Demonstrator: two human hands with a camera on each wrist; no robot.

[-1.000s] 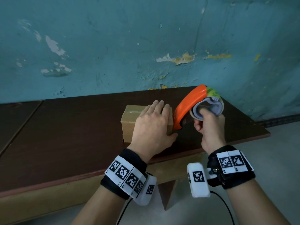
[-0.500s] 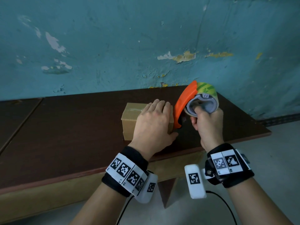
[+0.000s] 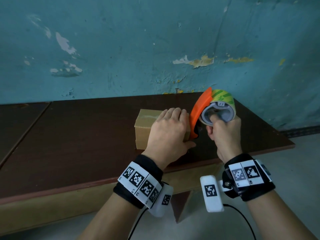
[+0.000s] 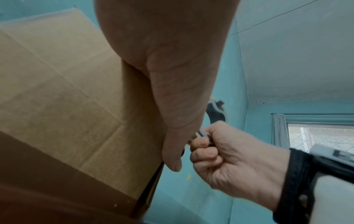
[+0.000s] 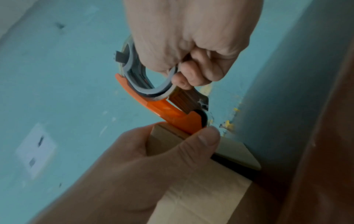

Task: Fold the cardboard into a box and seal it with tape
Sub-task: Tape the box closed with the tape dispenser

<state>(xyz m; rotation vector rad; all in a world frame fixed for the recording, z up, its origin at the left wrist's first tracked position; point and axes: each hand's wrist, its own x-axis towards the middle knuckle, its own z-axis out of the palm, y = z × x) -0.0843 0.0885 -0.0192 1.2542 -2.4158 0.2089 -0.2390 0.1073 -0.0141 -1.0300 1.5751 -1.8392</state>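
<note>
My left hand [image 3: 168,130] lies flat on the cardboard box [image 3: 143,130]; my right hand [image 3: 225,130] grips the tape dispenser [image 3: 199,111] against the box's right end.

Left hand [image 3: 168,131] lies flat (thumb out); right hand [image 3: 224,131] has fingers [image 4: 203,156] curled.

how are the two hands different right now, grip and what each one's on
The left hand lies flat on top of the cardboard box, fingers straight, thumb down its near side. The right hand is curled into a fist, gripping the tape dispenser through its grey ring. The left presses down on the table; the right is raised beside the box's right end. Both wear tagged black wristbands.
</note>
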